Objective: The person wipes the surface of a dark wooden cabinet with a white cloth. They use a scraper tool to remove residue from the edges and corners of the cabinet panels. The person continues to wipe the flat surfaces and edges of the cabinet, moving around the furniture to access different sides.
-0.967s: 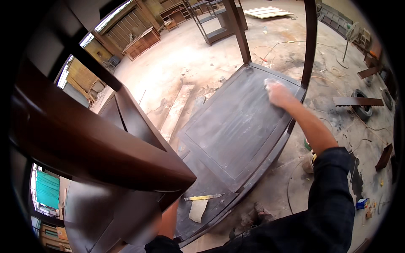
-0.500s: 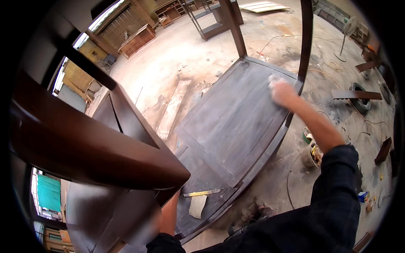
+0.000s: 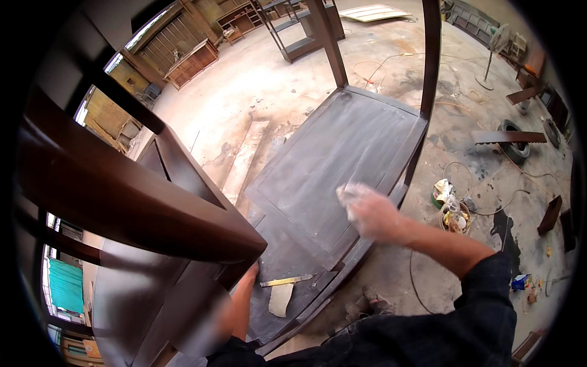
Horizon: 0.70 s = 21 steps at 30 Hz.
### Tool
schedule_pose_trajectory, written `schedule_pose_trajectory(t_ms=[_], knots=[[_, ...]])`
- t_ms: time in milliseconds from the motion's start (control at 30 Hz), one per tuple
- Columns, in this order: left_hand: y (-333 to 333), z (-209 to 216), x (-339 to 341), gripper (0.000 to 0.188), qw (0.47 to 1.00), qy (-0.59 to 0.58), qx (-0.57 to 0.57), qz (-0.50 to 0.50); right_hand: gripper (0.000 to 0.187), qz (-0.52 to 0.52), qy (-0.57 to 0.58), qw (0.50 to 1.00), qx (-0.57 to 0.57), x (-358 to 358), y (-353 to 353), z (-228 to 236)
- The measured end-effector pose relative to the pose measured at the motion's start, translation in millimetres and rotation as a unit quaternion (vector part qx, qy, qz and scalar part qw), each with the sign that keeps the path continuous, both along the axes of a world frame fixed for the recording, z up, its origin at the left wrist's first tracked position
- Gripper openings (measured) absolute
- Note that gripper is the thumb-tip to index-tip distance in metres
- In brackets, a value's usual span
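Right hand (image 3: 370, 214), half-curled and blurred, is over the dark panel (image 3: 324, 166) at two o'clock, its hold unclear; left hand (image 3: 249, 277), at seven o'clock, is partly hidden, opening and hold unclear.

Right fingers (image 3: 359, 207) blurred (left ones hidden).

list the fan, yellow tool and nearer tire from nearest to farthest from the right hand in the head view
1. yellow tool: lower left of the right hand
2. nearer tire: off to the right
3. fan: far upper right
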State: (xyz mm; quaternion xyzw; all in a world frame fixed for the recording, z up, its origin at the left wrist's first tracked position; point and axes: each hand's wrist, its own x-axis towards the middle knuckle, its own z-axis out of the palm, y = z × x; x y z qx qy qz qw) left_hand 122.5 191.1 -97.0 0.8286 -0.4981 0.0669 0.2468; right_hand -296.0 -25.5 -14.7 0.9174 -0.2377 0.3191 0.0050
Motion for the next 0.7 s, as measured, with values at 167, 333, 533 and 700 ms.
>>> schedule_pose_trajectory(t_ms=[167, 333, 533, 700], knots=[[-9.1, 53.8, -57.1, 0.029, 0.994, 0.088, 0.071, -0.011, 0.02, -0.247, 0.099, 0.937, 0.227, -76.0, -84.2, 45.5], [5.5, 39.4, -36.7, 0.03, 0.995, 0.086, 0.047, -0.01, 0.025, -0.112, 0.144, 0.978, 0.1, -11.0, 9.2, 32.3], [-14.0, 39.9, -47.6, 0.03, 0.995, 0.08, 0.039, -0.043, 0.025, -0.256, 0.086, 0.949, 0.163, -77.8, -59.3, 26.6], [-11.2, -0.1, -0.8, 0.03, 1.0, 0.008, 0.002, 0.001, 0.019, -0.118, 0.023, 0.992, 0.03, -29.5, -2.7, 3.8]])
